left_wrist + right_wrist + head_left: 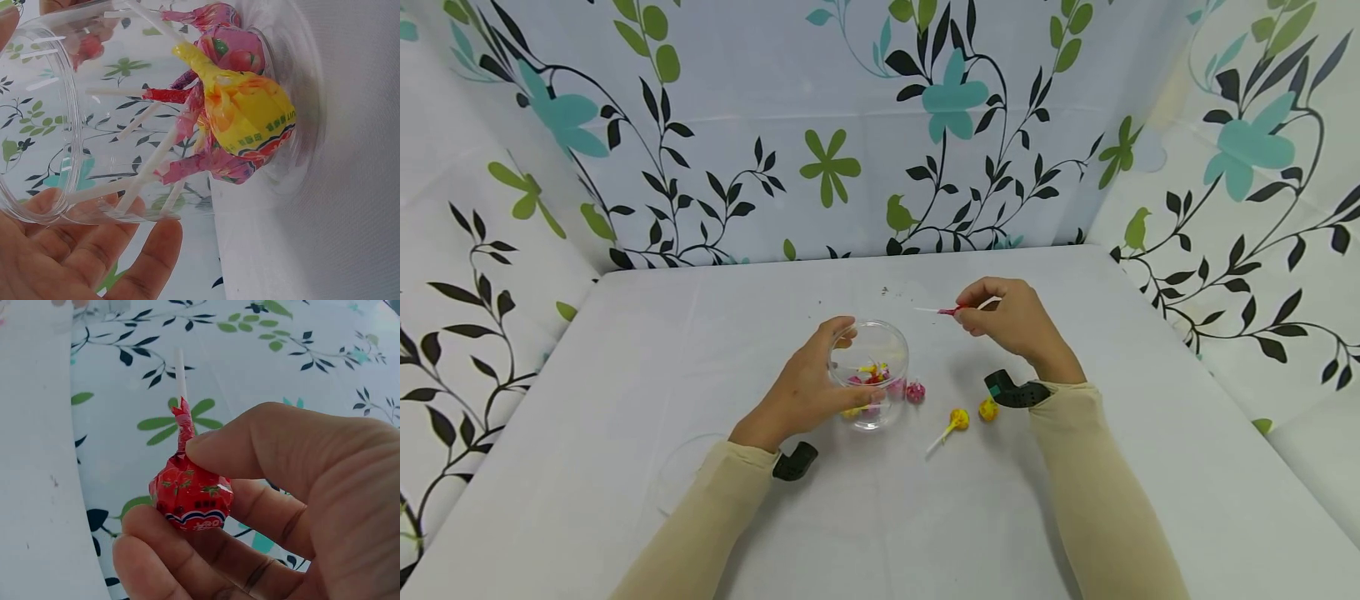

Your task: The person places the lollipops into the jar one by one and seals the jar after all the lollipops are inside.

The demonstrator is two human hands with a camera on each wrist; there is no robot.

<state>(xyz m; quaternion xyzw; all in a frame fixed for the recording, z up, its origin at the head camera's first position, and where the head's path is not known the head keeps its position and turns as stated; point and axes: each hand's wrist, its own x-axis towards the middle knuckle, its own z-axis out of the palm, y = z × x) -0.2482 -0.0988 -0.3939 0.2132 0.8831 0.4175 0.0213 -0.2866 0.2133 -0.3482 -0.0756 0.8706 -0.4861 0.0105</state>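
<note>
A clear round jar [868,354] stands on the table, and the left hand [811,379] grips its side. Inside it, in the left wrist view, lie several wrapped lollipops, among them a yellow one [250,112] and pink ones with white sticks. The right hand [1018,321] is raised to the right of the jar and pinches a red lollipop [190,494] by its wrapped head, the white stick pointing left in the head view. Beside the jar, on the table, are a pink lollipop [915,392] and two yellow ones [958,419], [988,409].
A clear round lid [688,471] lies on the white table [880,525], partly under the left forearm. Small dark specks [885,291] mark the table's far part. A curtain [760,83] with a leaf print hangs behind the table and at both sides.
</note>
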